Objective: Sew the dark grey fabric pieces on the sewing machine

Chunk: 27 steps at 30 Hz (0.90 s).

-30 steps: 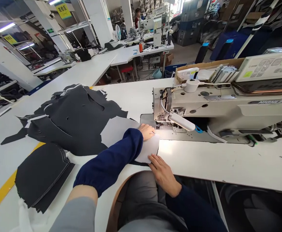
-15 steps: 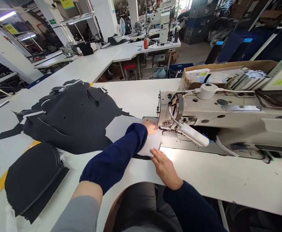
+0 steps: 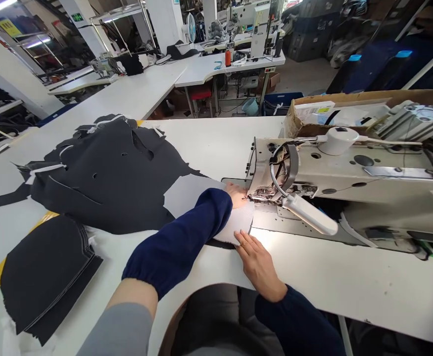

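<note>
Well, I count two hands, both mine: my left hand [image 3: 237, 195] and my right hand [image 3: 259, 267], each below a navy sleeve [image 3: 181, 244]. One sewing machine [image 3: 350, 183] stands along the right side of the table [image 3: 350, 277], with one white lamp [image 3: 311, 215] on it. Behind it sits one cardboard box [image 3: 297, 118], and beyond that rise two dark cylinders with blue tops [image 3: 344, 74]. Toward the table's left edge lie one large heap of dark fabric [image 3: 123, 188] and, nearer the front, one stack of dark cut pieces [image 3: 45, 272], whose layers I cannot count.

Under my hands is a pale grey sheet [image 3: 238, 223], lying flat between the heap and the machine, just behind the curved recess in the table's front edge. It looks smooth and matte, lit brightly near the machine's needle end, with a rounded right end and an angular left one. My sleeve covers its middle, so I cannot tell whether both visible parts are one piece. A dark layer [image 3: 221, 244] peeks out along its near edge.

My left fingers are right beside the needle end, partly hidden; whether they pinch anything, I cannot tell. My right fingers lie straight, close together and flat at the sheet's near right edge.
</note>
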Tool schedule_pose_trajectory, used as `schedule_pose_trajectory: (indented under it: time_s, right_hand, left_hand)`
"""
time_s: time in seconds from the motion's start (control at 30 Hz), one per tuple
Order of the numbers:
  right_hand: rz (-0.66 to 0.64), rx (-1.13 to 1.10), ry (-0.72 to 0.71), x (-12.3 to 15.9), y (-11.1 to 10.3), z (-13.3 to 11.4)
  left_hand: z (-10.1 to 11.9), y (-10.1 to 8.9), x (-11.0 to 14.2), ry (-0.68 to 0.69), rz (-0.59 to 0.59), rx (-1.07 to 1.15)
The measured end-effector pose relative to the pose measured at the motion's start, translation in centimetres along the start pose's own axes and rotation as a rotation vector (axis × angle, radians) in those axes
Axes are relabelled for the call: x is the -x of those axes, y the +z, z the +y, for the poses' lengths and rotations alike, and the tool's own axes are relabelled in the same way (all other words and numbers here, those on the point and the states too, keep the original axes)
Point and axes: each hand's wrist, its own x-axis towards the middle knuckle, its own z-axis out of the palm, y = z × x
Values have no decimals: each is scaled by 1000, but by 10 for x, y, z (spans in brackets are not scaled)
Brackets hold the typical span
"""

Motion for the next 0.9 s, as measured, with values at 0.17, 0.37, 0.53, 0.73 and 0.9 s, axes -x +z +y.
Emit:
schedule_pose_trajectory:
  time_s: [0.17, 0.37, 0.53, 0.73, 0.9]
  right_hand:
    - [16, 15, 4, 2, 7, -1]
    - [66, -59, 140, 1, -2, -9]
    - [68, -3, 251, 8, -9, -33]
    - [77, 20, 107, 9, 13, -51]
    - [85, -1, 89, 0, 22, -53]
  left_hand:
    - [6, -14, 49, 182, 48, 0]
    - [3, -4, 132, 390, -144, 2]
    - [7, 2, 140, 316, -129, -41]
    - [22, 2, 134, 278, -158, -123]
    - [28, 2, 128, 255, -166, -143]
